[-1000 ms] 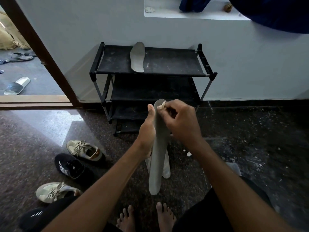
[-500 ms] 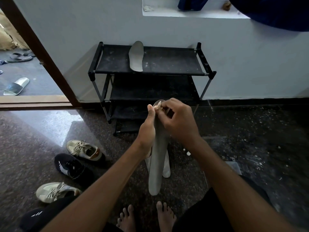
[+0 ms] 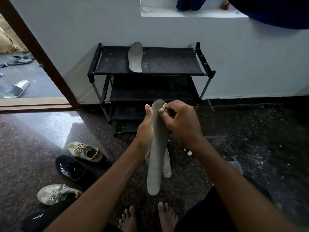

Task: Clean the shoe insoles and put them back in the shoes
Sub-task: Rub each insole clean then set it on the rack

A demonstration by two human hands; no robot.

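In front of the rack [image 3: 167, 64], your left hand [image 3: 145, 131] grips the insole [image 3: 156, 164] from behind, bracing it upright, while your right hand [image 3: 180, 121] pinches a small cloth [image 3: 162, 109] against its far tip.

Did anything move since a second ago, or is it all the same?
Hardly anything. The right hand, pinching the cloth, rubbed it slightly sideways and back across the top end of the grey insole. The left hand keeps its grip on that insole, upright as before. The other insole on the rack and the shoes on the floor have not moved.
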